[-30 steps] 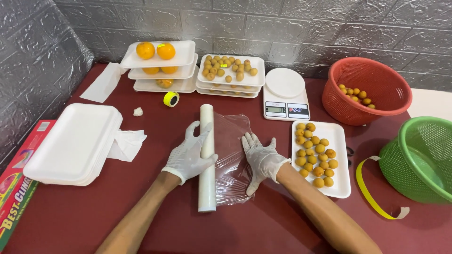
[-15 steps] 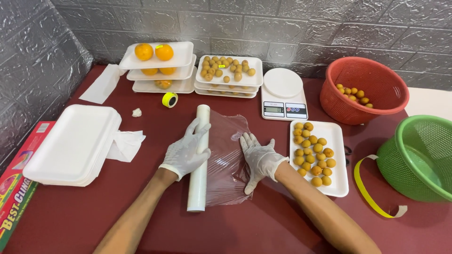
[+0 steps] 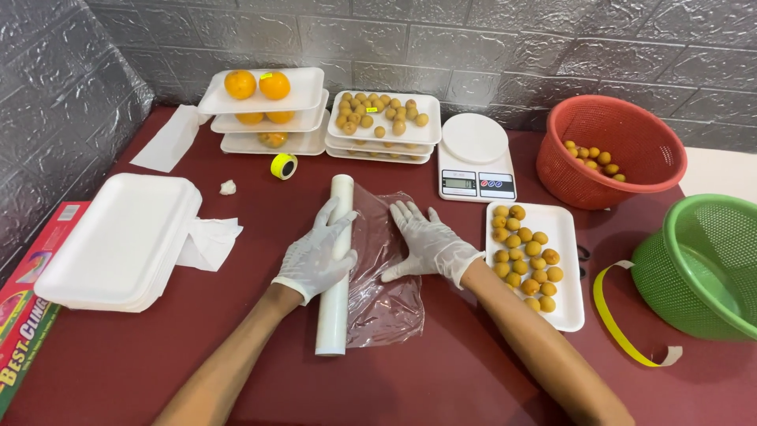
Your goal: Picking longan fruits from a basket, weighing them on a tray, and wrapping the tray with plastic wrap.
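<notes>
Both gloved hands work the cling film: left hand (image 3: 317,256) grips the roll (image 3: 337,264); right hand (image 3: 426,243), flat, open, presses the film sheet (image 3: 385,292) at three o'clock; next comes pulling wider.

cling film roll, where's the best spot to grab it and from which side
Judging by its pose, grip the cling film roll around its middle from the left, as the left hand does. It is a long cylinder lying flat, with the loose film spreading right under the right hand.

White gloves (image 3: 315,256), white film roll (image 3: 336,268), dark red table (image 3: 473,371), red basket (image 3: 611,150), green basket (image 3: 702,264).
</notes>
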